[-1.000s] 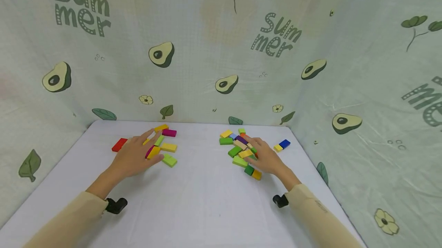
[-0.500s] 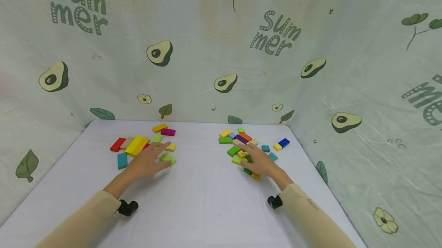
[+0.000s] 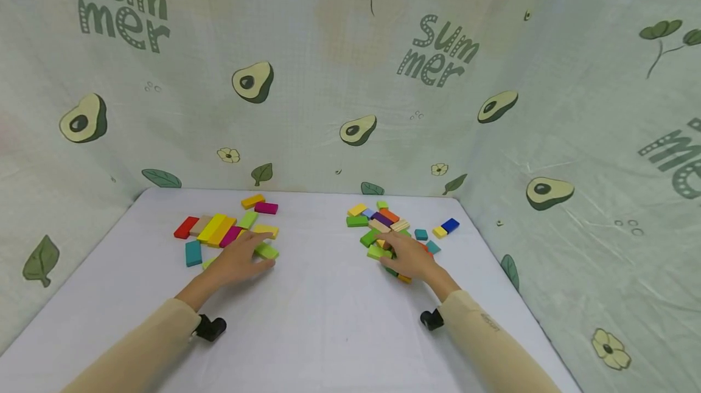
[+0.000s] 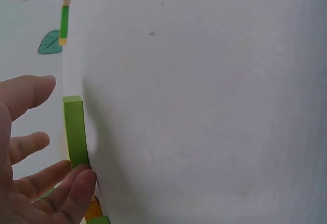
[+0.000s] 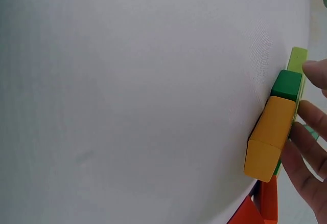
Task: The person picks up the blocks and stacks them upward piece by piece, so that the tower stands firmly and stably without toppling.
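In the head view, my left hand (image 3: 239,259) is low over the left group of wooden blocks, thumb and fingers apart. A light green block (image 3: 266,251) lies between its thumb and index finger; in the left wrist view the fingertips reach that block's (image 4: 76,132) lower end, the thumb apart from it. My right hand (image 3: 412,254) hovers at the near side of the right group, fingers spread. By its thumb lies another light green block (image 3: 378,252). The right wrist view shows an orange block (image 5: 271,132) and a dark green block (image 5: 287,85) beside its fingers; contact is unclear.
Left group blocks include red (image 3: 187,227), teal (image 3: 193,253) and magenta (image 3: 266,208) ones. At right stand a blue block (image 3: 451,226), a small teal block (image 3: 420,235) and a purple block (image 3: 381,219). A patterned cloth (image 3: 306,76) rises behind the white table (image 3: 328,320).
My left hand has moved right and nearer, uncovering red, yellow and teal blocks. My right hand has shifted slightly left and nearer, uncovering small teal blocks. The head view has tilted a little.
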Available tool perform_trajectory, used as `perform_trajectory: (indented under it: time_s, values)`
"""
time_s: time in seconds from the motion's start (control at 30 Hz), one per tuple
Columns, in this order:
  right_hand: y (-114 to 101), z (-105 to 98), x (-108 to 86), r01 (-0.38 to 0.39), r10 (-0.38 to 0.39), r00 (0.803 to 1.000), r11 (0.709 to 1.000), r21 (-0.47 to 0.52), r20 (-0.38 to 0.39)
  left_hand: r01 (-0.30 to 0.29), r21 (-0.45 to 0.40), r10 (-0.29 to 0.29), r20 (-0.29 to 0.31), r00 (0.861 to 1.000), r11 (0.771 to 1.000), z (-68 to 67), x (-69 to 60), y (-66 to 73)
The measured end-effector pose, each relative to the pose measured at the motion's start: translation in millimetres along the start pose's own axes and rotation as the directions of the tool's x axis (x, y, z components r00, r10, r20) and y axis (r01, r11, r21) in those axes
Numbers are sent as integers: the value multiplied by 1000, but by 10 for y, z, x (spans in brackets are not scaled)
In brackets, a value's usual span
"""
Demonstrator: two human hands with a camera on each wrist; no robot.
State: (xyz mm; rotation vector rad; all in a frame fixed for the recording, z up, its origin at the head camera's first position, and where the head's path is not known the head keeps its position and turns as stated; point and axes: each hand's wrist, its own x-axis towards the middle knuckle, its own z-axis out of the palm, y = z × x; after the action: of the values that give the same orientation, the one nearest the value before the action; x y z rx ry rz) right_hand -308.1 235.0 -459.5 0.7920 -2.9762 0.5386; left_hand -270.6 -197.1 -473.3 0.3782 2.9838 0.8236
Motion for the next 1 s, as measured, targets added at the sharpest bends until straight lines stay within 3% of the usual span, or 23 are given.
perform_trajectory:
  time_s: [0.33, 0.57, 0.77, 1.0]
  values:
    - [-31, 28, 39, 37, -39, 998, 998, 41, 52, 26, -10, -26, -14, 1000, 1000, 37, 61, 18]
    - [-61, -9, 40, -29, 16, 989, 996, 88, 147, 33, -12, -33, -9, 999, 999, 43, 73, 4]
    - [-48, -34, 41, 1, -29, 979, 991, 137, 204, 2, -3, -2, -7, 1000, 1000, 40, 79, -7]
    - [-16, -18, 46, 32, -70, 975, 983, 180, 210, -32, 21, 32, 10, 999, 999, 64, 116, -21]
